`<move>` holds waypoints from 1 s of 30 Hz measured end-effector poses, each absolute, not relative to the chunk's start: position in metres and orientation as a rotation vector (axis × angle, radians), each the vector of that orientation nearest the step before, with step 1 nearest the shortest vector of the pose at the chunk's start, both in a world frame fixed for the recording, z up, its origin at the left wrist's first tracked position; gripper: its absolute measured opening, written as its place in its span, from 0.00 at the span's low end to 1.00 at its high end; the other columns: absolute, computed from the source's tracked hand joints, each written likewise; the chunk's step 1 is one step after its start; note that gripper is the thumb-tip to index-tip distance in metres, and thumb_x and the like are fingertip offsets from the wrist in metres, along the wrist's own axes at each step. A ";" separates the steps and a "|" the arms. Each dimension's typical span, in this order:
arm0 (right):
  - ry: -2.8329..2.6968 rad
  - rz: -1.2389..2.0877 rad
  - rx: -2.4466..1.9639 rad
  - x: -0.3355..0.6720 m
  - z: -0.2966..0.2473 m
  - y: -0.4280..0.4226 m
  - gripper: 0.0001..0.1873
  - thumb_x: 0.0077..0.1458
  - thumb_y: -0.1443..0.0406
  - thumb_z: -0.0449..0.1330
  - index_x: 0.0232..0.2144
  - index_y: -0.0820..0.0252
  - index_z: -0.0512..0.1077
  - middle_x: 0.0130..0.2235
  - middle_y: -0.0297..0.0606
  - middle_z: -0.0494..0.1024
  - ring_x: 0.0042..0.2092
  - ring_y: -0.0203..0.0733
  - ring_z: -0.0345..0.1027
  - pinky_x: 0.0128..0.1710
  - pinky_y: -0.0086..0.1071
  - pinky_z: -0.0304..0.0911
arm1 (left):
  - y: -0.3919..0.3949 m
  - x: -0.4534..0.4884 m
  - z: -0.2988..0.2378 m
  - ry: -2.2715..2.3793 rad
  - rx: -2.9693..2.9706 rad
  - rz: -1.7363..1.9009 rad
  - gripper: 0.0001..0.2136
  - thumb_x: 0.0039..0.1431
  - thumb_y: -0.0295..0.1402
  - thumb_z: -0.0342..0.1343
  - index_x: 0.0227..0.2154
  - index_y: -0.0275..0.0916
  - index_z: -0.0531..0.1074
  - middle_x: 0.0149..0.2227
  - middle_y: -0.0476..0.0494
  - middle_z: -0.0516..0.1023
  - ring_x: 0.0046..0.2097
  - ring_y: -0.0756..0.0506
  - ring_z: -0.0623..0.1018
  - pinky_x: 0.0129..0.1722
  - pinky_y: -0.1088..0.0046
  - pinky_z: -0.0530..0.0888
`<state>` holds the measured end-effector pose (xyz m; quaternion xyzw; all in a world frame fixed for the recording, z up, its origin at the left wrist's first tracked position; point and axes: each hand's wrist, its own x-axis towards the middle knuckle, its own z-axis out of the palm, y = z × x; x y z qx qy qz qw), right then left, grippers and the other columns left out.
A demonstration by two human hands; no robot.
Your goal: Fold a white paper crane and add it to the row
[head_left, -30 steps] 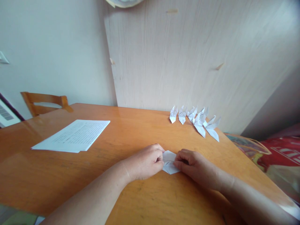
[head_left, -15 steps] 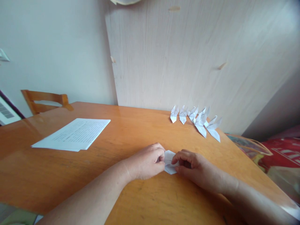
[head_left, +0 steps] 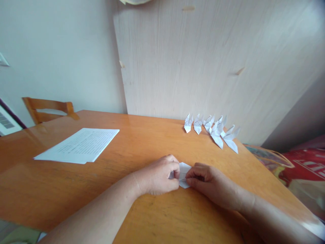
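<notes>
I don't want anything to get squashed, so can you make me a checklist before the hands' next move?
1. Left hand on the folded paper: ok, fingers at its left side.
2. Right hand on it too: ok, fingers at its right side.
3. Whole folded paper in sight: not ok, fingers cover parts.
4. Its folds lined up: cannot tell, too small and partly hidden.
5. Paper birds clear of the hands: ok, they're farther back.
6. Paper stack clear: ok, off to the left.

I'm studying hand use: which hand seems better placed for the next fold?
Probably the right hand: its fingertips sit close together on the folded paper, while the left hand covers the paper's left side.
</notes>
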<state>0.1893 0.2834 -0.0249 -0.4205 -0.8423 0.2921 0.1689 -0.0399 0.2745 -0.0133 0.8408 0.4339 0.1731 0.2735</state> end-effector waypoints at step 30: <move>-2.345 0.637 -1.403 0.184 -0.035 0.291 0.08 0.59 0.63 0.58 0.27 0.56 0.71 0.29 0.32 0.76 0.30 0.37 0.66 0.28 0.30 0.52 | 0.281 -0.026 -0.033 1.309 2.250 0.627 0.07 0.54 0.27 0.53 0.23 0.39 0.64 0.42 0.45 0.72 0.45 0.45 0.73 0.43 0.70 0.71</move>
